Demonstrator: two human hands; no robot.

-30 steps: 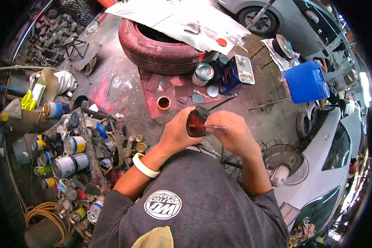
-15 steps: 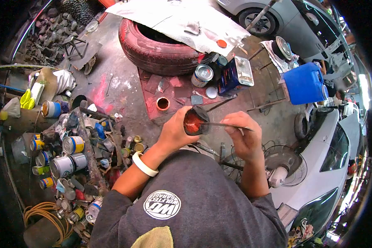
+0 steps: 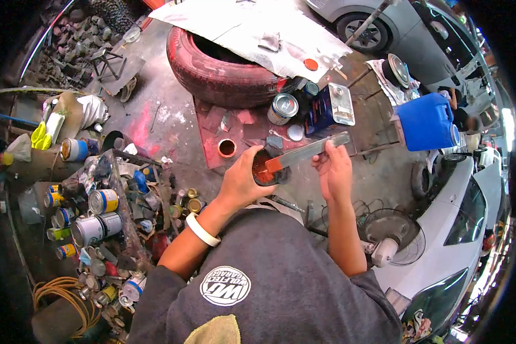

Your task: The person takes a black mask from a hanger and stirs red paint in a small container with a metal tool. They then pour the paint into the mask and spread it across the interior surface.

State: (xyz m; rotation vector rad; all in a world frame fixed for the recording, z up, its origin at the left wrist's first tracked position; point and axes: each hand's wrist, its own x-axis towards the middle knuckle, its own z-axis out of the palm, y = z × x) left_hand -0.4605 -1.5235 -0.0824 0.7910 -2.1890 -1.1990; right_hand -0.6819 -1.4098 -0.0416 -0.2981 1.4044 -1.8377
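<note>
My left hand [image 3: 239,179] is wrapped round a dark cup [image 3: 280,175] tilted so its mouth faces me; reddish-orange paint [image 3: 262,170] coats its inside. Between the thumb and fingers of my right hand [image 3: 335,170] is a flat metal mixing stick [image 3: 309,152]. Its paint-covered tip is at the cup's mouth, and its bare end points up to the right. Just beyond the cup, a small open can [image 3: 226,148] with dark red contents stands on a red-stained board [image 3: 208,135].
Behind the board lies a tire [image 3: 223,86] partly under a white sheet [image 3: 229,17]. A lidded can [image 3: 283,108] and a rectangular tin [image 3: 333,106] stand nearby. Paint cans [image 3: 103,202] crowd the left. A blue jug [image 3: 424,120], a fan [image 3: 390,235] and a car [image 3: 447,223] are on the right.
My right hand has turned the mixing stick so its broad face shows and its bare end has risen. The paint-covered tip now shows at the cup's rim. My left hand still holds the cup.
</note>
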